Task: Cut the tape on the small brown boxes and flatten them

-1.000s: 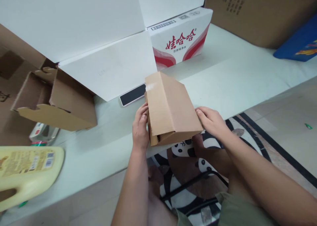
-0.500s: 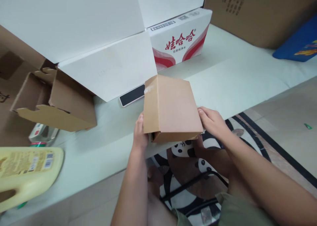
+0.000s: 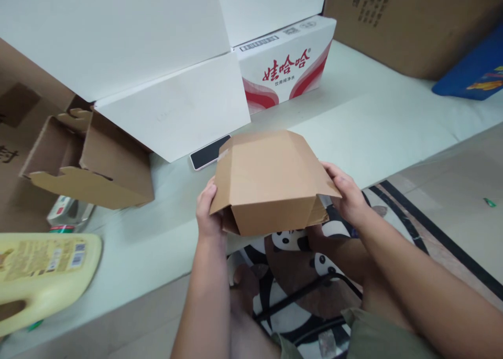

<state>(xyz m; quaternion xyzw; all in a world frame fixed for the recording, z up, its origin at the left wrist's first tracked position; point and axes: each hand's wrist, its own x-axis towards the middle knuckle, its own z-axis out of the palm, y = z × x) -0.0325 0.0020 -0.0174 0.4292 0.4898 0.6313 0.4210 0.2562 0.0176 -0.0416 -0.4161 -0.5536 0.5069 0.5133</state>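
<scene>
Carton (image 3: 271,170) | left hand (image 3: 208,207): curled, clamped on left flap (image 3: 223,183) | right hand (image 3: 349,194): curled, clamped on right flap (image 3: 328,186)

Indoors, homelike, exact type unclear: tiled floor (image 3: 463,175), panda-print mat (image 3: 290,239), cloth-covered table (image 3: 385,107) carrying white cartons (image 3: 173,107) and a yellow handled bottle (image 3: 51,275).

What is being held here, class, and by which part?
A brown cardboard box, held from both sides: the left hand at its left flap, the right hand at its right flap.
</scene>
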